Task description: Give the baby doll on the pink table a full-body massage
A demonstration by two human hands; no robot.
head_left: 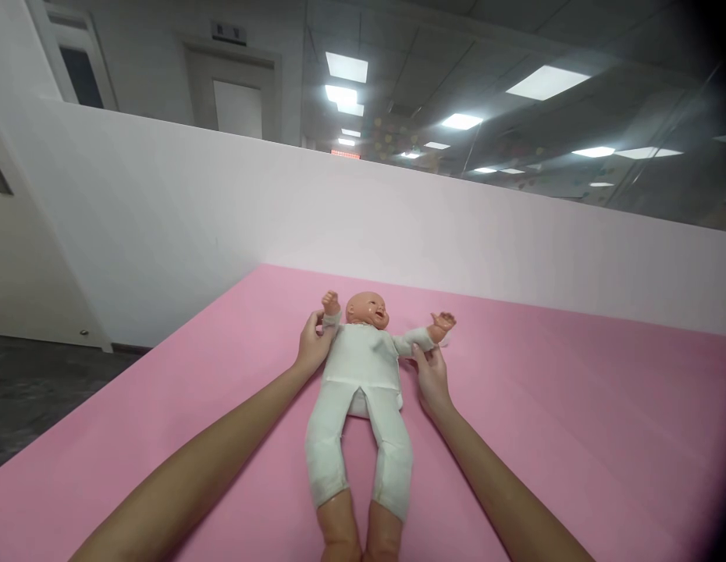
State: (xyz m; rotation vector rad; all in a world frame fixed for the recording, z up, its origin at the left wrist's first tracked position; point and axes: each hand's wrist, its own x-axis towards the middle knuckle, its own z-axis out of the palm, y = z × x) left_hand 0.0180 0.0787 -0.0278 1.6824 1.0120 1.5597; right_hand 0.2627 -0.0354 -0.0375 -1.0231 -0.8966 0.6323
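Observation:
A baby doll with a white cloth body and hard, skin-coloured head, hands and legs lies on its back on a pink tabletop. Its head, up at the far end, is turned toward the right. My left hand is closed on the doll's arm at the left, close to the cuff; some of its fingers are hidden behind that arm. On the other side, my right hand pinches the sleeve of the doll's outstretched arm from below. Both doll hands stick out beyond my fingers.
A white partition rises behind the far edge of the table. At the left are a pale door with a handle and a dark floor. Lit ceiling panels show above the partition.

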